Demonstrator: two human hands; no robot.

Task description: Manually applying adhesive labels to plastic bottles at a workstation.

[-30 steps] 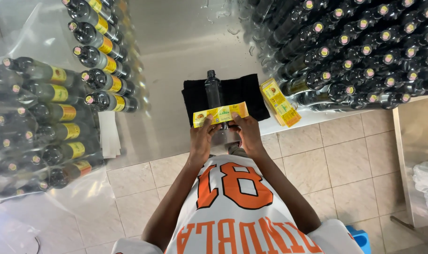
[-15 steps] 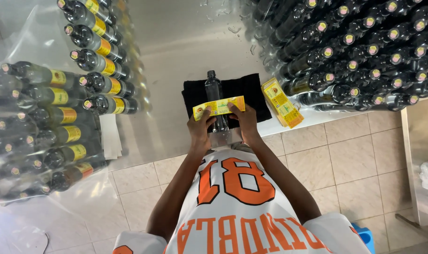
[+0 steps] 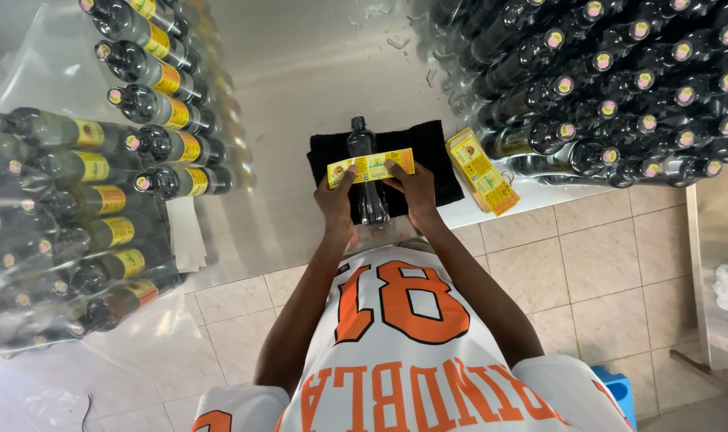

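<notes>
A dark plastic bottle (image 3: 365, 152) lies on a black cloth (image 3: 436, 160) at the metal table's near edge, cap pointing away from me. Across its middle I hold a yellow and orange label strip (image 3: 371, 167). My left hand (image 3: 338, 201) pinches the strip's left end and my right hand (image 3: 413, 189) pinches its right end. The strip rests over the bottle's body, and both hands sit just below it.
Labelled dark bottles (image 3: 160, 80) lie stacked in clear plastic at the left. Many unlabelled bottles (image 3: 620, 80) lie stacked at the right. A pile of yellow labels (image 3: 482, 171) sits beside the cloth. White paper strips (image 3: 186, 232) lie at the left. Tiled floor (image 3: 588, 264) is below.
Both hands have carried the label strip away from me, from above the bottle's lower end onto its middle.
</notes>
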